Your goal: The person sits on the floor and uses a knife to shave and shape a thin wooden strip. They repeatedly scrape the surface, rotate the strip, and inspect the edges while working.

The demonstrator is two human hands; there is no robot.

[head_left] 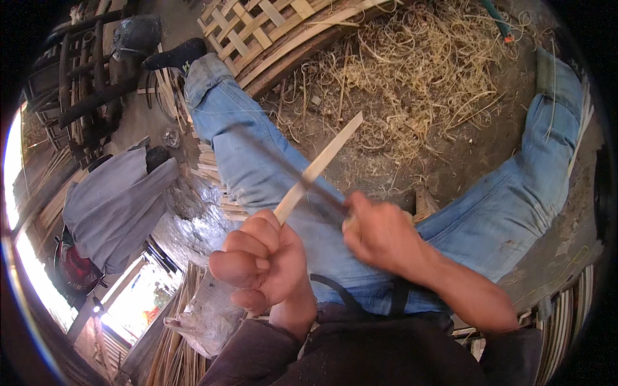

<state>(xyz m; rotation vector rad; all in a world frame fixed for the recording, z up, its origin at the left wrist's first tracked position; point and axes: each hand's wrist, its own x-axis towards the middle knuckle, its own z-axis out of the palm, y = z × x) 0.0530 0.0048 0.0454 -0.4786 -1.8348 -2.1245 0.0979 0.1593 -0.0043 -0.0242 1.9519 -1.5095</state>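
My left hand (261, 260) is closed round the lower end of a flat pale bamboo strip (331, 149), which slants up and to the right. In my right hand (380, 231) I grip the handle of a long dark knife (278, 159). Motion blurs its blade, which crosses the strip around the middle, pointing up and to the left. Whether the edge bites into the strip I cannot tell. Both hands are above my lap, over blue jeans (241, 138), with my legs spread wide.
Curly pale shavings (399, 83) heap on the ground between my legs. A woven lattice panel (257, 29) lies beyond my left foot. To the left are a grey cloth (119, 206) and a dark pole frame (90, 71). Bundled thin strips (175, 331) lie near my left elbow.
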